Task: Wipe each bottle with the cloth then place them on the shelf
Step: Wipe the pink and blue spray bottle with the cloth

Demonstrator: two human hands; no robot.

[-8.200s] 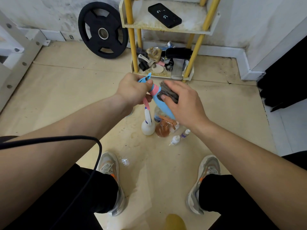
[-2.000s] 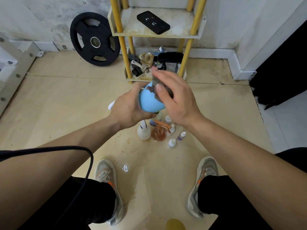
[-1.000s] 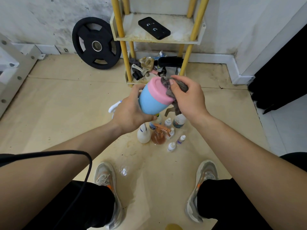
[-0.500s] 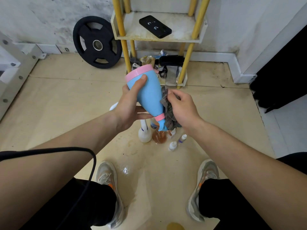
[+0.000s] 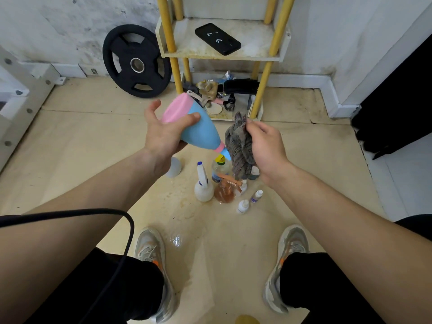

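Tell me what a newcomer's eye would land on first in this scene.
First, the blue and pink bottle at centre frame, tipped nozzle-down in the left hand, with the right hand holding a bunched grey cloth beside its nozzle. Below them, small bottles cluster on the floor. Behind, a yellow-posted shelf carries a black phone, and a black weight plate leans on the wall.

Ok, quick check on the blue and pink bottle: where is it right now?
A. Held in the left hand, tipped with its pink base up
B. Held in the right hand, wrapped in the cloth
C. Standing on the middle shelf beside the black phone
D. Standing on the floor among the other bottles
A: the left hand grips the blue and pink bottle near its pink base, nozzle pointing down toward the cloth bunched in the right hand.
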